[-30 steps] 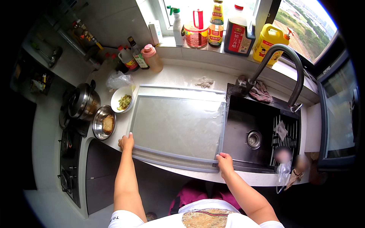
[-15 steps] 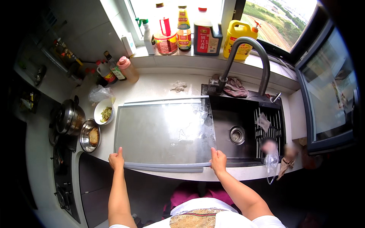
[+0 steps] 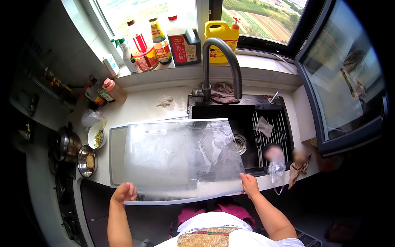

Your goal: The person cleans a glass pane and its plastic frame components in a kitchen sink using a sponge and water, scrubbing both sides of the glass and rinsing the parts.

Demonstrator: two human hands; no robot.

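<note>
Both forearms reach forward from the lower edge, elbows slightly bent, the 2 hands set wide apart. The left hand (image 3: 124, 192) is curled around the near left corner of a clear panel (image 3: 185, 158), and the right hand (image 3: 249, 184) pinches its near right corner. The panel spans the space between and beyond the hands, its near rim past the counter's (image 3: 304, 178) front edge. Ahead of the left hand, a second panel (image 3: 117, 154) shows as a strip on the counter.

Compared with 0.5 s ago, the clear panel has shifted right and toward the body: then it lay almost over the second panel, left of the sink (image 3: 263, 108); now its right part covers some of the sink, ahead of the right hand.
</note>
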